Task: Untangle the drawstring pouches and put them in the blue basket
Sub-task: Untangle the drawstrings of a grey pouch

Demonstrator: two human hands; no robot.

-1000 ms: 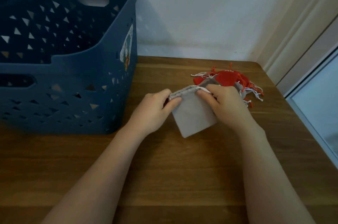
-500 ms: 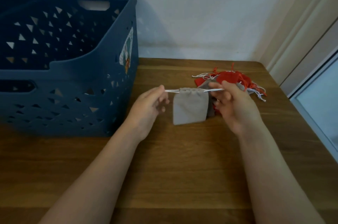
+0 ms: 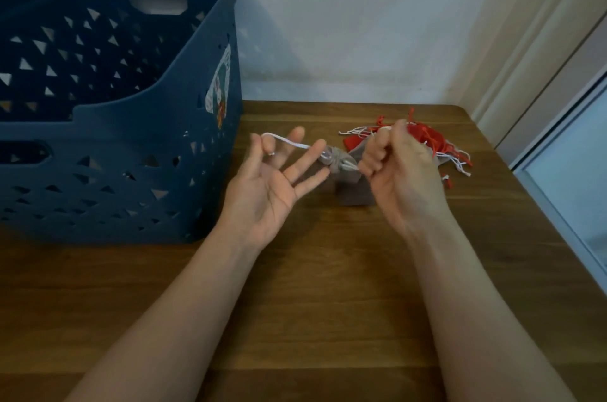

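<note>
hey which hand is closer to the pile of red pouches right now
Right. The right hand is up against the near-left edge of the pile of red pouches, overlapping it in view. The left hand is farther left, toward the blue basket, with the gray pouch between.

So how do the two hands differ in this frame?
The left hand is palm up with fingers spread, the white drawstring looped over them; the right hand is curled into a fist round the cord on its side. The left hand is nearer the blue basket; the right hand is in front of the red pouch pile. Both pull the grey pouch, cinched at its neck, above the table.
</note>
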